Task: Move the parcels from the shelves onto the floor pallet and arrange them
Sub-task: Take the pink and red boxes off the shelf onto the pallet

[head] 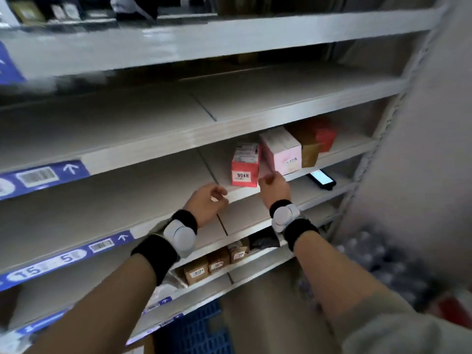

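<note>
A red parcel (pixel 244 164) labelled 9048 stands near the front edge of a middle shelf (pixel 158 180). Right of it sit a pink box (pixel 282 150), a brown box (pixel 307 144) and a red box (pixel 323 132). My right hand (pixel 274 186) reaches between the red parcel and the pink box, its fingertips at the pink box's lower left corner; whether it grips is unclear. My left hand (pixel 208 203) hovers left of the red parcel at the shelf edge, fingers curled and holding nothing. A blue pallet (pixel 194 330) shows on the floor below.
Several small brown labelled boxes (pixel 217 264) and a dark bag (pixel 264 240) lie on a lower shelf. A lit handheld device (pixel 321 178) rests on the shelf below the pink box. A shelf upright (pixel 378 154) stands at right. Wrapped bottles (pixel 383 261) stand at lower right.
</note>
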{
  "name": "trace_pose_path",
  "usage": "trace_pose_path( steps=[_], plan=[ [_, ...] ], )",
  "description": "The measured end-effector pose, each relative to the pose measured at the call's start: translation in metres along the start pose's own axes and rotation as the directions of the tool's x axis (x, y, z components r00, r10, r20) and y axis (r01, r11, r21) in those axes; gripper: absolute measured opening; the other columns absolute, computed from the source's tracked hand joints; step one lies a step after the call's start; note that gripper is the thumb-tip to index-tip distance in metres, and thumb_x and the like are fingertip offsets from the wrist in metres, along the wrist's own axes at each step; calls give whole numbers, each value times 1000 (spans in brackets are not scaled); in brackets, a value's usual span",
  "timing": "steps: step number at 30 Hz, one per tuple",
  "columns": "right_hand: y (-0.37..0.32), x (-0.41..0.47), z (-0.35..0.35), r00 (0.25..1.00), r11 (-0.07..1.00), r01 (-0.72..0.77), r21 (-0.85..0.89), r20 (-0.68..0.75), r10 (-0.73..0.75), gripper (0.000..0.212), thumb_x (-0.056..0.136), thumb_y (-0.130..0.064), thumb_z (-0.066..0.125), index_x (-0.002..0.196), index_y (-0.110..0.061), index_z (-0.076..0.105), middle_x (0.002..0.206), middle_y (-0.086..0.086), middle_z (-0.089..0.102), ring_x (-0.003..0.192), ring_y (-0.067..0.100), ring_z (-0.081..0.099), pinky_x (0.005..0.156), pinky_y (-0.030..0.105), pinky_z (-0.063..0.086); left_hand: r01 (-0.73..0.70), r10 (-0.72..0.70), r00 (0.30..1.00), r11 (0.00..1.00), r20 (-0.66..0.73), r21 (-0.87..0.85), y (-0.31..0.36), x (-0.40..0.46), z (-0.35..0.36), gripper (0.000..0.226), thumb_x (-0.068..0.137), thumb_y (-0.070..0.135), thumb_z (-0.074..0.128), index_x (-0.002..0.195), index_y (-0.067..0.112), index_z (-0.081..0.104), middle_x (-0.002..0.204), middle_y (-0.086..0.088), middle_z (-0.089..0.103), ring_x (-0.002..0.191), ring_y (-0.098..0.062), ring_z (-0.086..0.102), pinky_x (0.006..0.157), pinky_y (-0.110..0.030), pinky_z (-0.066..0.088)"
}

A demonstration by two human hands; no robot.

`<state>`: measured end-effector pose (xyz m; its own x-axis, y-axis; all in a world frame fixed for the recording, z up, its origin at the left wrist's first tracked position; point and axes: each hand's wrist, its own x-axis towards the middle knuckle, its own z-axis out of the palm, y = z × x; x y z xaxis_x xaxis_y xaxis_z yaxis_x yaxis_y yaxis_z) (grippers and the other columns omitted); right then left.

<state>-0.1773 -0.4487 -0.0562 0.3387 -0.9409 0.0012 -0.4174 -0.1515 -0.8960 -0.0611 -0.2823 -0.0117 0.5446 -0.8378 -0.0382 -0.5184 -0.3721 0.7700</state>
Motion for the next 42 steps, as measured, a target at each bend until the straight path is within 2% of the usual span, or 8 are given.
trace_pose_path(
  steps=[5, 8, 13, 20, 25, 31, 38, 42],
  plan=[
    [-4, 65, -40, 925, 981, 62, -185, -359, -126, 56, 81, -41, 70, 123, -9, 50, 124, 14, 47, 116, 34, 47, 94, 43, 43, 4, 20, 989, 986, -146, 166, 45, 82, 34, 45, 79, 30, 71, 119, 17, 54, 118, -8, 57, 107, -27, 57, 95, -34, 47],
    [-1, 96, -49, 939, 938, 74, -338, -292, -179, 80, 77, -55, 69, 140, -15, 39, 141, 15, 38, 128, 36, 37, 101, 48, 37, 77, -39, 990, 956, -137, 282, 57, 120, 52, 67, 69, 47, 65, 129, 23, 48, 134, -13, 50, 129, -34, 42, 105, -43, 40],
    [7, 117, -48, 957, 842, 185, -506, -102, -271, 89, 73, -71, 59, 145, -25, 33, 149, 15, 30, 132, 37, 32, 99, 52, 37, 228, -164, 968, 892, -190, 390, 59, 145, 71, 96, 50, 72, 62, 134, 31, 42, 132, -14, 48, 121, -39, 47, 99, -49, 45],
    [9, 113, -41, 946, 793, 222, -567, -70, -315, 93, 72, -73, 58, 145, -20, 32, 139, 11, 41, 124, 33, 40, 95, 50, 39, 222, -172, 947, 960, -271, 168, 54, 129, 68, 91, 50, 57, 67, 133, 28, 45, 122, -9, 55, 109, -32, 59, 96, -40, 51],
    [7, 102, -45, 940, 900, 213, -381, -172, -295, 85, 67, -65, 63, 135, -17, 45, 127, 12, 51, 116, 33, 47, 97, 48, 44, 251, -344, 870, 926, -354, -282, 47, 106, 51, 48, 79, 39, 70, 119, 15, 58, 104, -8, 70, 84, -22, 67, 76, -29, 52],
    [-1, 54, -42, 980, 991, 108, 80, -174, -92, 75, 67, -70, 65, 120, -18, 51, 119, 9, 53, 111, 28, 53, 93, 40, 50, 263, -513, 836, 687, -195, -678, 29, 59, 25, 61, 74, 65, 62, 109, 15, 63, 95, -13, 72, 85, -30, 70, 70, -47, 60],
    [0, -24, -32, 990, 835, -136, 533, 95, 101, 66, 70, -59, 69, 120, -19, 51, 117, 8, 64, 95, 21, 66, 70, 31, 57, 192, -418, 890, 706, -183, -681, -9, -29, -9, 61, 78, 45, 74, 125, 13, 53, 114, -16, 68, 89, -27, 69, 76, -55, 58],
    [24, -108, 1, 972, 882, -61, 468, 228, -54, 65, 81, -30, 76, 135, -18, 43, 121, 1, 55, 98, 9, 61, 63, 16, 54, 184, -395, 895, 749, -206, -637, -63, -126, -26, 48, 87, 17, 68, 132, 16, 50, 115, -14, 63, 81, -20, 65, 75, -43, 59]
  ],
)
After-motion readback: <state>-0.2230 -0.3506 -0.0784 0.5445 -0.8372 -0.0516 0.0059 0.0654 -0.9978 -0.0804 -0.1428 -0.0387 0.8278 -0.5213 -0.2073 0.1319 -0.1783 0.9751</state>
